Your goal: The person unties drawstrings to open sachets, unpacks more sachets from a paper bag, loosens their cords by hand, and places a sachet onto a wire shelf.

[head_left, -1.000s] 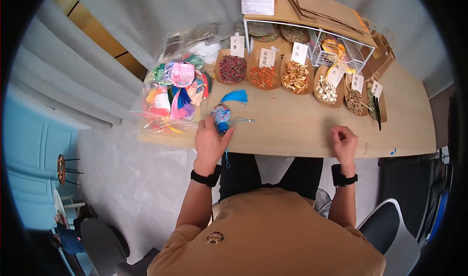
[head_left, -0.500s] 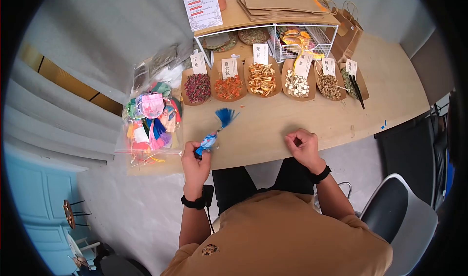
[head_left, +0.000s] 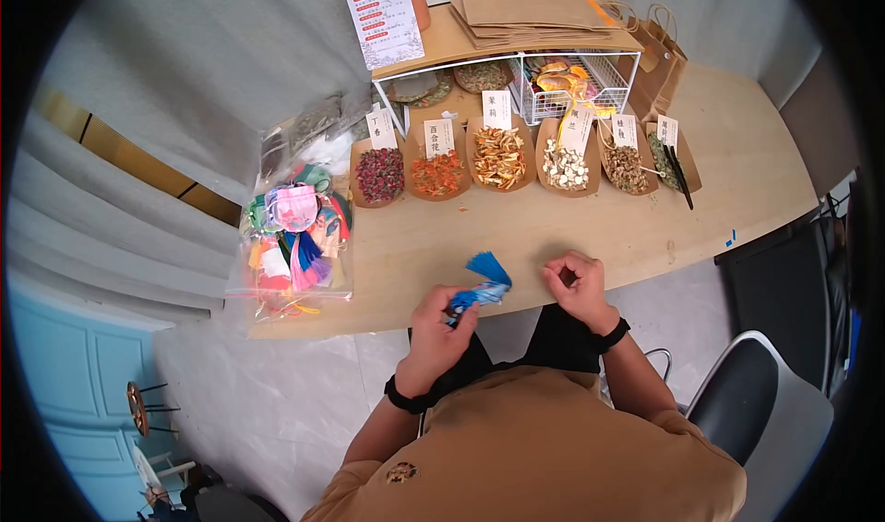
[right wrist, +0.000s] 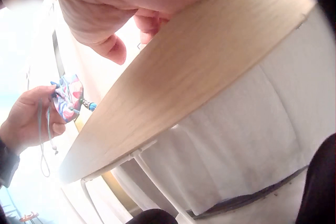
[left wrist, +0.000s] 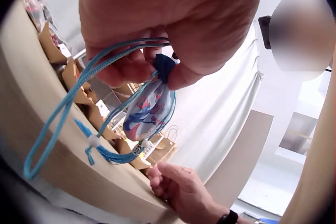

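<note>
My left hand (head_left: 442, 333) pinches the gathered neck of a small blue patterned drawstring pouch (left wrist: 149, 109) between thumb and fingers, above the table's front edge. Light-blue cord loops (left wrist: 65, 103) hang from it, with a white bead (left wrist: 94, 141) on the cord. The pouch's blue tassel (head_left: 489, 268) points away from me, toward the back of the table. To the right, my right hand (head_left: 578, 282) rests at the table edge, its fingers loosely curled round nothing. The pouch is a short way left of it.
Paper trays of dried flowers and herbs, such as a red-bud tray (head_left: 379, 174), line the table with labels. At left lies a plastic bag (head_left: 295, 232) of colourful pouches and tassels. Black tweezers (head_left: 680, 176) lean on the rightmost tray. Behind stands a shelf (head_left: 442, 50) with paper bags.
My left hand has picked up the pouch from the table and carried it right, close to my right hand. The head view has shifted; my right hand stays near the table edge.
</note>
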The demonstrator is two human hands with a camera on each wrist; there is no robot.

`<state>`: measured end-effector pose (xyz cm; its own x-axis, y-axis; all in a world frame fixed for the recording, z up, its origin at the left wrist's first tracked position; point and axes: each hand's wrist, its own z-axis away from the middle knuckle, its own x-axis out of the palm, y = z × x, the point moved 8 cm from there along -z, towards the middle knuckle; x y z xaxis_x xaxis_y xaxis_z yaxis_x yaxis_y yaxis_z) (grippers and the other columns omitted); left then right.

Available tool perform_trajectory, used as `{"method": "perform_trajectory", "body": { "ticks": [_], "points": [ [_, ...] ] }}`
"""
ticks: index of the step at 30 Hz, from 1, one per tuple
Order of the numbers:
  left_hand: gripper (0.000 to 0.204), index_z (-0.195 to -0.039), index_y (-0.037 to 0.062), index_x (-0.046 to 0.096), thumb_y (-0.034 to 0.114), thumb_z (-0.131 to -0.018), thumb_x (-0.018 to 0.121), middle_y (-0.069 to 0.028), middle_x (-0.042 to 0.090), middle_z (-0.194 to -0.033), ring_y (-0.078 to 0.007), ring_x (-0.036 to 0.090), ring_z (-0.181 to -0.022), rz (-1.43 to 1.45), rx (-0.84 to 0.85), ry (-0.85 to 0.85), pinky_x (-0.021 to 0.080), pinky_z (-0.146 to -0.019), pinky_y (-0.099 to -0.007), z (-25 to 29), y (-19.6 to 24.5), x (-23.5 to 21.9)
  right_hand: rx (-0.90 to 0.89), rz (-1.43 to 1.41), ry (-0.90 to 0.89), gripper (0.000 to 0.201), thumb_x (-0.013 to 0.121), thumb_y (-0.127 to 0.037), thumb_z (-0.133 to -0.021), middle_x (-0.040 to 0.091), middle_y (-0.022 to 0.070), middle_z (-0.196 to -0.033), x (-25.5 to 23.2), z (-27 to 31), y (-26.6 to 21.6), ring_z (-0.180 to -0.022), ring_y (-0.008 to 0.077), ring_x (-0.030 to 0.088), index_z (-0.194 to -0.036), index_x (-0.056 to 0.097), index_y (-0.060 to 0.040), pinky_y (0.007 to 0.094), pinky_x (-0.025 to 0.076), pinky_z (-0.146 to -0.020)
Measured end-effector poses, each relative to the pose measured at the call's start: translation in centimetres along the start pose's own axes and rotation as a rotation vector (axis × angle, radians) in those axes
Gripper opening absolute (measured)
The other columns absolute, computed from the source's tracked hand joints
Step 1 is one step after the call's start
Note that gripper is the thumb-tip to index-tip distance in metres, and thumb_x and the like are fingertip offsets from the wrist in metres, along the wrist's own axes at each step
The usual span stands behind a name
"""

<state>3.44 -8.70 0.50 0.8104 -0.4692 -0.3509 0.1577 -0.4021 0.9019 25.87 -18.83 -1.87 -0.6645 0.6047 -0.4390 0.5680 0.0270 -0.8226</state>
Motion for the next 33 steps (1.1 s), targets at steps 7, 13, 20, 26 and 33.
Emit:
{"method": "perform_trajectory", "body": {
  "ticks": [7, 13, 20, 26, 33],
  "points": [
    [0.015, -0.091, 0.0003, 0.06, 0.006, -0.082, 0.07, -0.0032, 0.06, -0.078, -0.0081, 0.053, -0.07, 0.081, 0.002, -0.169, 0.044, -0.064, -0.0231, -1.0, 1.7, 2.7, -0.023, -0.412, -0.138, 0.02, 0.068, -0.006, -0.078, 0.062, 0.0092, -0.081, 0.7, 0.5, -2.5, -0.073, 0.0164, 0.06, -0.098, 0.065, -0.0002, 0.0261, 0.046, -0.063],
    [0.013, -0.087, 0.0013, 0.062, 0.007, -0.08, 0.071, -0.0026, 0.059, -0.075, -0.0087, 0.052, -0.068, 0.158, -0.038, -0.204, 0.044, -0.063, -0.0243, -0.9, 2.6, 3.0, -0.053, -0.593, -0.308, 0.021, 0.065, -0.005, -0.083, 0.065, 0.0108, -0.091, 3.7, 2.2, -5.4, -0.078, 0.0144, 0.061, -0.103, 0.064, 0.0025, 0.0261, 0.048, -0.069],
    [0.014, -0.094, 0.0023, 0.059, 0.008, -0.085, 0.068, -0.001, 0.06, -0.082, -0.0086, 0.055, -0.077, 0.184, -0.018, -0.206, 0.046, -0.068, -0.0234, -0.2, 0.7, 3.2, 0.136, -0.667, -0.314, 0.011, 0.062, -0.003, -0.086, 0.067, 0.0075, -0.08, 4.4, 2.4, -5.1, -0.072, 0.0086, 0.061, -0.096, 0.065, 0.0032, 0.0235, 0.049, -0.066],
    [0.015, -0.101, 0.0007, 0.056, 0.009, -0.091, 0.062, -0.0006, 0.06, -0.087, -0.0064, 0.054, -0.082, 0.472, -0.247, -0.256, 0.045, -0.073, -0.0227, 0.5, -0.5, 4.0, 0.08, -0.471, -0.28, 0.01, 0.057, -0.002, -0.089, 0.066, 0.003, -0.077, 3.8, 2.0, -6.0, -0.067, 0.0038, 0.056, -0.088, 0.066, 0.0029, 0.0206, 0.044, -0.059],
    [0.012, -0.099, -0.0001, 0.056, 0.008, -0.091, 0.061, -0.0003, 0.06, -0.083, -0.0039, 0.053, -0.077, 0.492, -0.226, -0.221, 0.045, -0.067, -0.0206, 0.3, -0.4, 3.3, 0.334, -0.815, -0.234, 0.017, 0.051, -0.007, -0.094, 0.064, 0.0026, -0.076, 5.0, 2.7, -3.1, -0.066, 0.0072, 0.057, -0.089, 0.065, 0.0014, 0.0218, 0.046, -0.062]
  ]
}}
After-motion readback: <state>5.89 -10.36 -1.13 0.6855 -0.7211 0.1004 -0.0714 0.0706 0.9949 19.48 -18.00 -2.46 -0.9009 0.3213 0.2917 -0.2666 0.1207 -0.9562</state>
